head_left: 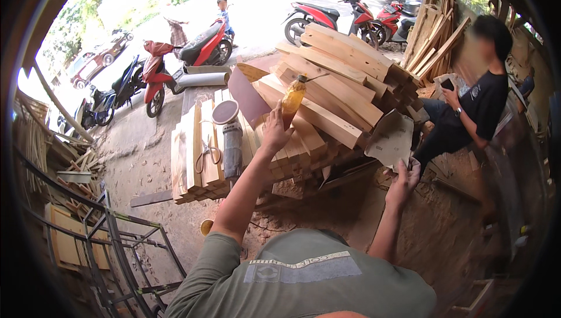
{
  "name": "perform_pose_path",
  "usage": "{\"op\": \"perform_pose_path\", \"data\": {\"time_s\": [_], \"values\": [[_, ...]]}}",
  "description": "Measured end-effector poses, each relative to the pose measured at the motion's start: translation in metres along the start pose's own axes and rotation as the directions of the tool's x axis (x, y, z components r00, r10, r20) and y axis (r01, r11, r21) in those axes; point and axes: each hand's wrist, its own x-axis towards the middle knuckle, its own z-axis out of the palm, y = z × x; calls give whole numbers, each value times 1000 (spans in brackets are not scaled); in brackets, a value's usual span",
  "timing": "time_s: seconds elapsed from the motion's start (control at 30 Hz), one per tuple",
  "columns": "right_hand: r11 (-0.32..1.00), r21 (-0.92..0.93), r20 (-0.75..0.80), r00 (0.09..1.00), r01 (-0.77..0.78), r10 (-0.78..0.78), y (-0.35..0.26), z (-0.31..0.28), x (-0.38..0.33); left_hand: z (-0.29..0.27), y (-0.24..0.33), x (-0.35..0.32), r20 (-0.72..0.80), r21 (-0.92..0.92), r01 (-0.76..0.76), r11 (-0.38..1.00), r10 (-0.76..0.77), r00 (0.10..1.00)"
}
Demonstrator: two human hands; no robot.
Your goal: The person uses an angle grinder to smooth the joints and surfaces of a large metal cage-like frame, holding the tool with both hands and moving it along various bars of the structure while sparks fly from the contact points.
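Note:
My left hand is closed round the lower part of a clear plastic bottle of amber liquid, over the stacked timber. The bottle has a dark top and leans slightly. In my right hand a torn-edged sheet of sandpaper is pinched by its lower corner, its pale printed back showing. A brown sandpaper sheet lies on the boards left of the bottle. Nearer me on the left are a grey cylinder with a round lid and a pair of scissors.
A person in black sits at the right, holding a phone. A black metal frame stands at the lower left. Parked motorbikes line the far side, with a child beside them. Offcuts lean at the back right.

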Motion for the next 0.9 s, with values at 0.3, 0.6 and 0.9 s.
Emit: {"op": "perform_pose_path", "data": {"time_s": [0.3,0.6,0.9], "values": [[965,-102,123,966,241,-228,10,85,94,-18,2,-11,-23,-16,-21,1000,21,1000],[842,-316,339,881,437,-329,53,79,45,-19,-6,3,-64,-157,26,987,-37,997],[901,-320,502,859,292,-99,65,35,-33,-20,-2,6,-48,-50,84,995,-86,995]]}}
